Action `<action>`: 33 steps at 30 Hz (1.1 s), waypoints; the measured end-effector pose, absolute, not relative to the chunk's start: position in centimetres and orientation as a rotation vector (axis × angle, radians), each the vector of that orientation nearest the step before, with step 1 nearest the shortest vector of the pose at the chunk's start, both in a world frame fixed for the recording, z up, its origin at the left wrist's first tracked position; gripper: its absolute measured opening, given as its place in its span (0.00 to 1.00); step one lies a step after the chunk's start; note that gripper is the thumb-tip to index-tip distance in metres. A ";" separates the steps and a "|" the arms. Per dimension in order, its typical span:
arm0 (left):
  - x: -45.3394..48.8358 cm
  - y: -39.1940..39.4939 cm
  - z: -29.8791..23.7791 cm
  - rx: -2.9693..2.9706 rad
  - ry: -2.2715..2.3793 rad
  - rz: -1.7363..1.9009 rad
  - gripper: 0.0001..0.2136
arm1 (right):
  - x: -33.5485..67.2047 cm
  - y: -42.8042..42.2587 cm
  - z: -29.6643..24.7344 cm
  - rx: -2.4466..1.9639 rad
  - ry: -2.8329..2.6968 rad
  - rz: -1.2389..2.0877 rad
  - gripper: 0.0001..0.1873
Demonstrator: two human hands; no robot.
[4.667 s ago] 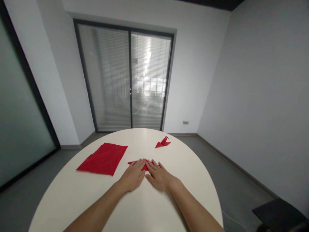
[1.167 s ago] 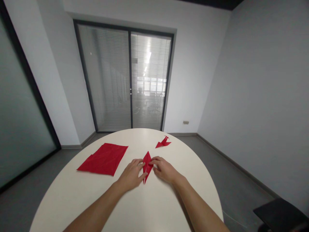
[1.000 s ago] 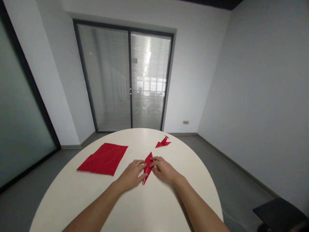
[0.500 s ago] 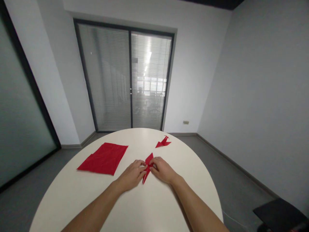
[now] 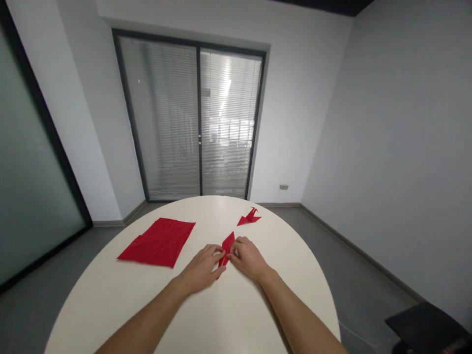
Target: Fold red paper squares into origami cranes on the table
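Between my two hands a narrow, diamond-shaped piece of folded red paper (image 5: 228,241) lies on the round white table (image 5: 206,314). My left hand (image 5: 202,265) presses its left edge with the fingertips, the thumb laid over the lower part. On the opposite edge, my right hand (image 5: 248,256) pinches the paper with bent thumb and fingers. The paper's lower tip is mostly covered by the left thumb. Farther back on the right stands a finished red origami crane (image 5: 250,217), apart from both hands.
A stack of red paper sheets (image 5: 158,243) lies on the table's left side. Behind the table is a glazed door with blinds (image 5: 199,123). A black chair (image 5: 427,324) stands at the lower right, beyond the table edge.
My left thumb has moved down and across the lower part of the folded paper, covering its tip. My right hand has shifted slightly, still at the right edge.
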State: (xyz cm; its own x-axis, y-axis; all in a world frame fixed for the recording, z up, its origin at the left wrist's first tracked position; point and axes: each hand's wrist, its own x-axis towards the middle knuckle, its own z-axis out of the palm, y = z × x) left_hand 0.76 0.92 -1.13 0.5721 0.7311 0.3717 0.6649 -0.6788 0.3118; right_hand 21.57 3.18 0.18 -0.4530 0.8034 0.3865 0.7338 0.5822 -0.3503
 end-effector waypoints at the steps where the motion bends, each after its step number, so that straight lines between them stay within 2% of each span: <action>1: 0.8 0.9 -1.1 2.660 1.190 0.728 0.15 | 21.5 3.1 0.3 -1.233 -2.311 0.179 0.04; 4: 0.9 1.1 -1.2 2.664 1.189 0.745 0.16 | 21.5 2.8 0.5 -1.227 -2.333 0.200 0.04; 13: 0.7 1.4 -1.7 2.666 1.118 0.692 0.18 | 22.7 3.6 0.0 -0.955 -2.543 0.189 0.16; 26: 0.0 0.7 0.7 2.718 0.979 0.619 0.23 | 23.0 3.7 0.7 -0.841 -2.469 0.234 0.11; 33: 0.2 1.3 -0.5 2.788 1.064 0.665 0.18 | 23.0 3.7 0.4 -0.865 -2.439 0.290 0.10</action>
State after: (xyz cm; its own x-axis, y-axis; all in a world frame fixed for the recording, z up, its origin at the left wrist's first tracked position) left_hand 0.17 1.32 -0.51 0.6637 0.6517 0.3670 0.6153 -0.7547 0.2275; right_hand 23.00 3.73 0.42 -0.6537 0.6354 0.4110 0.5211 0.7718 -0.3643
